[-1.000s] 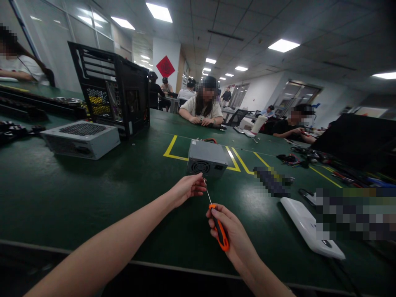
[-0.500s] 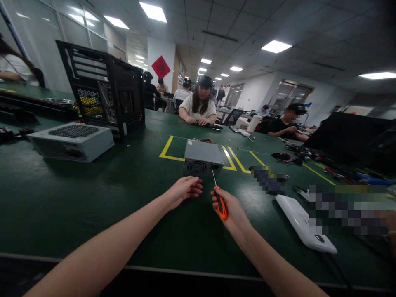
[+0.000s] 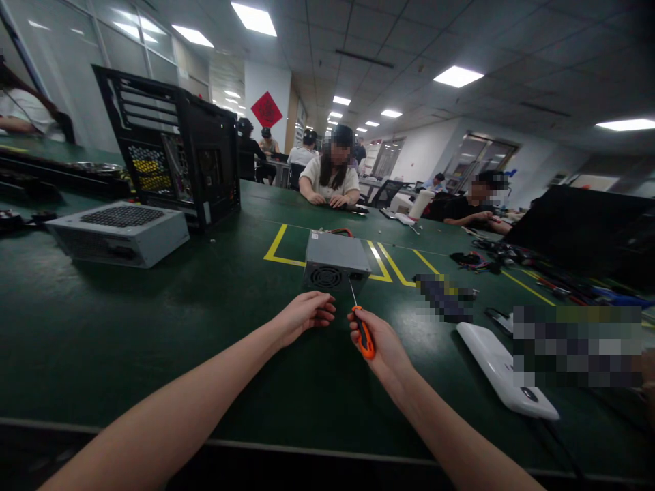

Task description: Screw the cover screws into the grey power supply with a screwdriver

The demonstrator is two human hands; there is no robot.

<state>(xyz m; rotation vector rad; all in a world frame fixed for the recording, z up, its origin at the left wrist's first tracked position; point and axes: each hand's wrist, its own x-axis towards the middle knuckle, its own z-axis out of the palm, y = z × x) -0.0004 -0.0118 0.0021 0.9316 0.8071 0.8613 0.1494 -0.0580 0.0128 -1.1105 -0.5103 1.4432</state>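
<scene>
My right hand (image 3: 381,337) is closed around the orange-and-black handle of a screwdriver (image 3: 364,333). Its thin metal shaft points up and away, and the tip appears at the front face of a grey computer power supply (image 3: 338,252), below the socket at the right end. Whether the tip touches the metal cannot be made out. Just in front of the fan grille, my left hand (image 3: 307,315) holds nothing, with its fingers loosely bent and a little apart. Red wires (image 3: 342,232) show behind the power supply.
On the green table (image 3: 245,382), a larger power supply (image 3: 123,232) and a black computer case (image 3: 174,150) stand left. At right lie a white flat device (image 3: 506,372), cables (image 3: 475,259) and a black panel (image 3: 588,228). A person (image 3: 332,174) sits opposite.
The screwdriver handle and my right hand have shifted very slightly up and to the left. My left hand and the power supply stay in place.
</scene>
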